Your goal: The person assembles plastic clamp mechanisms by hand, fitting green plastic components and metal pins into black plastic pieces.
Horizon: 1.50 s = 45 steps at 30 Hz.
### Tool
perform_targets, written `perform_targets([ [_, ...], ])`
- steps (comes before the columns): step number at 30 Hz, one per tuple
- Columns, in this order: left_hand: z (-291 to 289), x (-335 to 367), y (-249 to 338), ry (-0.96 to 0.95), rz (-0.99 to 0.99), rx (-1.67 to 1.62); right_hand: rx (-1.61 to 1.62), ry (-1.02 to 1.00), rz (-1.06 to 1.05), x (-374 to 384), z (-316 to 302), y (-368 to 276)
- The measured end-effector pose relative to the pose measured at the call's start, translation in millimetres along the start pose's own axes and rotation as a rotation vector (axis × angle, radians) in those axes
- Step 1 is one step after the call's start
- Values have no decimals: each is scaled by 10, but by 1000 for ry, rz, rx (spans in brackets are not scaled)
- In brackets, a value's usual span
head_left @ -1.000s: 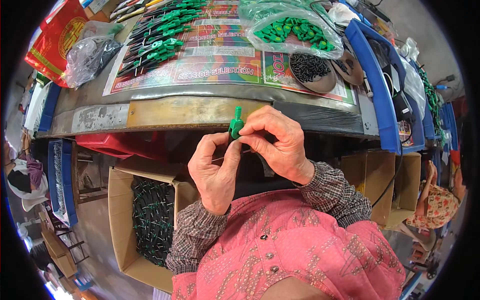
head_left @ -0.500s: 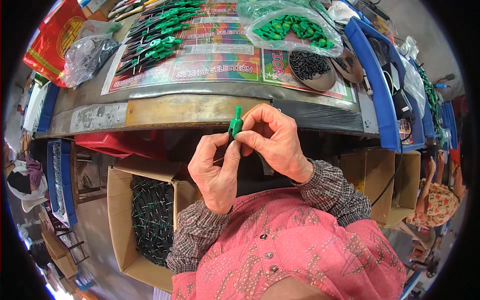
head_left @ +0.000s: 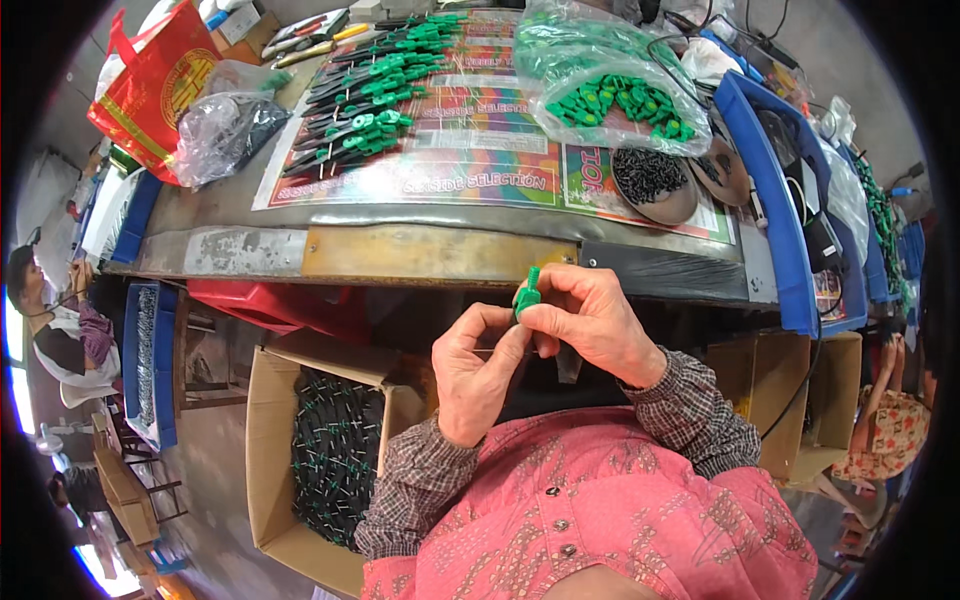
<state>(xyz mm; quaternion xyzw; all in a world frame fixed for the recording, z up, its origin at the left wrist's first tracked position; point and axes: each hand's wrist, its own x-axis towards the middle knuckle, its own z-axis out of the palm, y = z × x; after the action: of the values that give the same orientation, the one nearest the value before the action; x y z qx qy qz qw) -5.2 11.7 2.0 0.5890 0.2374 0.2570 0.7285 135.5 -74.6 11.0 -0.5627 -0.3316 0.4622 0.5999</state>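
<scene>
Just off the near edge of the tabletop (head_left: 400, 217), left hand (head_left: 478, 372) and right hand (head_left: 605, 328) both pinch the green piece (head_left: 528, 299), stem tableward, apparently mid-fitting, so next move likely calls for steady alignment and light fingertip pressure.

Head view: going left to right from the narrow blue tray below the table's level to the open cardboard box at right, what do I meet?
Narrow blue tray → cardboard box of black-and-green pieces → left hand → green threaded piece → right hand → open cardboard box.
</scene>
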Motion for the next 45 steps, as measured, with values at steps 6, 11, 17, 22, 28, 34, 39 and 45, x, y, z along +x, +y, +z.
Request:
perform_targets([
  [6,-30,13,-9,12,73,177,21,35,-30,1,43,-32],
  [11,-17,39,-71,60,149,241,33,78,-60,13,77,7],
  [17,-20,50,-82,85,101,187,30,118,-48,11,68,-16],
  [22,-37,54,-32,30,96,176,-11,12,-55,59,-10,1],
  [28,-40,45,-40,52,19,153,-21,14,-63,50,-5,-27],
  [34,-28,39,-65,74,63,178,-66,62,-69,44,38,-32],
  [39,-17,43,-117,73,123,198,-52,155,-85,29,118,-26],
  [45,-81,33,-110,44,103,189,-32,-10,-9,50,-1,-53],
])
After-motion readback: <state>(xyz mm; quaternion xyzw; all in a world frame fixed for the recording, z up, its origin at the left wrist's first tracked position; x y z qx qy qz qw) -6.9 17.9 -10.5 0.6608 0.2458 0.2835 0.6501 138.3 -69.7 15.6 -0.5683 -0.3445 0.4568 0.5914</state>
